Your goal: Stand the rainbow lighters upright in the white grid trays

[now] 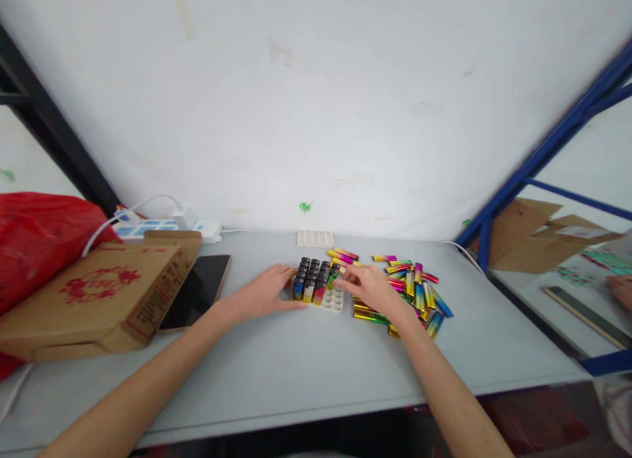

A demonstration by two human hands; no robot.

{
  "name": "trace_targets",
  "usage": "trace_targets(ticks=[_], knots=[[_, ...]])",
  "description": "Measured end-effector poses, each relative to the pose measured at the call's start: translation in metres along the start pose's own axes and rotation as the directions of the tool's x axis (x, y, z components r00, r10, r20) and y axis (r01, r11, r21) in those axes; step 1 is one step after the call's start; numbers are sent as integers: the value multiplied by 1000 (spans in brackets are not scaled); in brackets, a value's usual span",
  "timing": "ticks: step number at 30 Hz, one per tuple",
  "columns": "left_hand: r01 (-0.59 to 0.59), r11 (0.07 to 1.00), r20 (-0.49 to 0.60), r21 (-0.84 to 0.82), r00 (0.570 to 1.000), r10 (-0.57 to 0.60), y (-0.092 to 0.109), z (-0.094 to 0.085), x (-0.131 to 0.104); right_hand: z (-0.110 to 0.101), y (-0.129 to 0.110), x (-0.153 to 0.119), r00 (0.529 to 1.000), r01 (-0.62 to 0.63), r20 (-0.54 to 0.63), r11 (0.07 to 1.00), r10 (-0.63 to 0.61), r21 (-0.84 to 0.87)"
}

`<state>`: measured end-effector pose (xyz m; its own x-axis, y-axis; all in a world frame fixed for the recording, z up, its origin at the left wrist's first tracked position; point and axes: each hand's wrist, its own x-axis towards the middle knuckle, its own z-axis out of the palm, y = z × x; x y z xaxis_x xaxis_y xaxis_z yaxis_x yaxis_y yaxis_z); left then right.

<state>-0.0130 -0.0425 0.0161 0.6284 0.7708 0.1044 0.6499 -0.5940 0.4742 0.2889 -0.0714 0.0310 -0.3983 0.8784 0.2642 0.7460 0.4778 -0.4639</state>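
Observation:
Several lighters with black tops stand upright in rows in a white tray, whose holes show at the right front. My left hand rests at the tray's left side, thumb and fingers apart, with nothing in its grasp. Over the tray's right side, my right hand has its fingers pressed together beside a green lighter; what is between the fingertips is too small to make out. Shiny multicoloured metallic sleeves lie in a loose pile right of the tray, partly under my right hand and wrist.
Another white tray lies by the wall. At left are a cardboard box, a dark tablet, a power strip and a red bag. Beyond the blue frame, another person's hand shows.

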Motion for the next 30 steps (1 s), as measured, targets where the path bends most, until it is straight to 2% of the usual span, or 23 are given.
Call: trace_targets(ticks=[4,6,8,10,12,13,15,19,20,21,22,23,25,27,29,30], knots=[[27,1000,12,5,1000,-27,0,-2,0,-21,25,-2,986,-86,-152,990,68,-111],[32,999,-2,-5,999,-32,0,-2,1,-31,48,-5,950,-179,-286,971,128,-159],[32,999,-12,-7,999,-32,0,-2,2,-40,74,-9,871,-304,-451,935,196,-182],[27,1000,-9,-1,1000,-27,-1,-1,4,-48,101,-17,765,-442,-588,877,261,-187],[19,1000,-6,3,1000,-19,-3,0,5,-53,124,-25,691,-544,-647,821,321,-173],[17,1000,-8,4,1000,-17,-4,0,6,-54,133,-29,676,-571,-651,803,344,-168],[18,1000,-13,8,1000,-18,-7,1,6,-54,145,-34,700,-573,-614,800,365,-178],[17,999,-15,28,1000,-16,-13,4,7,-47,149,-32,839,-424,-460,878,289,-222],[14,999,-15,32,1000,-14,-13,4,6,-46,148,-31,853,-392,-453,892,260,-226],[12,999,-17,33,1000,-11,-14,4,6,-46,145,-29,847,-375,-479,899,232,-228],[10,999,-19,31,1000,-10,-14,4,6,-47,143,-28,819,-373,-536,900,205,-227],[9,1000,-23,27,1000,-8,-14,4,6,-50,140,-28,769,-384,-614,897,179,-220],[5,1000,-25,19,1000,-4,-13,4,6,-59,135,-29,626,-418,-769,888,129,-191],[5,1000,-19,17,1000,-4,-13,4,6,-68,130,-31,496,-442,-863,884,100,-151],[10,1000,-13,19,1000,-10,-12,3,6,-74,125,-33,421,-452,-902,884,90,-123],[13,1000,-12,18,1000,-13,-12,3,6,-76,122,-33,406,-448,-910,887,87,-115]])
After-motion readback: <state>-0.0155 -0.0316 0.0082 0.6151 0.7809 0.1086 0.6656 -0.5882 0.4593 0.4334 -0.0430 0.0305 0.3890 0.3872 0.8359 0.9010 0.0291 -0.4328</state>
